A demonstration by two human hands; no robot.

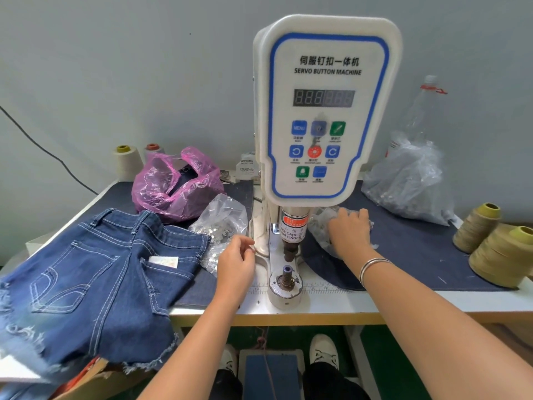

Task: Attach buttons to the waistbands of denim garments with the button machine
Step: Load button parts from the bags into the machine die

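Dead centre on the table (331,306), the button machine (327,111) is seen standing tall, and its white head blocks the far middle of the worktop. "SERVO BUTTON MACHINE" is printed across the panel under a line of Chinese characters, a digit display is set below that, and a "MENU" key can be read among the coloured buttons. On the ram a sticker is partly legible: "CARE O... FINGER". The lower die (285,280) is left bare, with a ruler strip printed on the table edge beside it.

To the left, the denim shorts (95,272) are laid flat, back pockets up, frayed hems hanging off the near edge, a small paper tag tucked at one pocket. Just right of them a clear bag of metal buttons (220,223) is found, and the left hand (235,264) is held beside it with fingers curled together; whether anything is pinched cannot be told. Behind, a pink plastic bag (176,186) and two thread cones (128,161) are lined up by the wall.

On the right, the right hand (350,230), a bracelet at its wrist, is pressed down on a second clear bag (323,226), fingers bent into the plastic. Farther right, a large clear bag (409,180), a plastic bottle (422,111) and olive thread cones (496,249) are crowded together. Below, a foot pedal (269,373) is flanked by white shoes.
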